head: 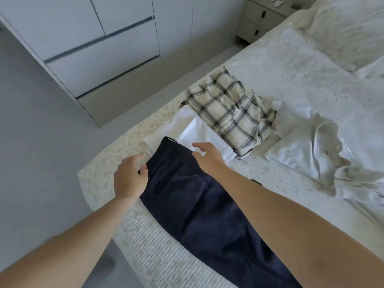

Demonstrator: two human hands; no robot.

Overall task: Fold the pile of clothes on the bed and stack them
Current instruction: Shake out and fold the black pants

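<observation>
Head view: navy trousers (207,208) cut off below, left hand (129,179) and right hand (207,156) loosely spread, empty.

Bedroom: bed (270,65), wardrobe (104,48), probably nightstand (259,19).

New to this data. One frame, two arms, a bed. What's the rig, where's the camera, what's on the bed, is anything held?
There is no machine here: a person works with bare hands, filmed by one wide-angle camera worn on the head, looking forward and down. The left hand and right hand hover with loosely spread fingers at the top end of dark navy trousers laid flat on the white ribbed bedcover. The left fingertips are at the trousers' edge; neither hand clearly grips anything. Beyond lies a folded cream-and-black checked shirt on a folded white garment. To the right lies a crumpled heap of white clothes, not yet folded.
</observation>
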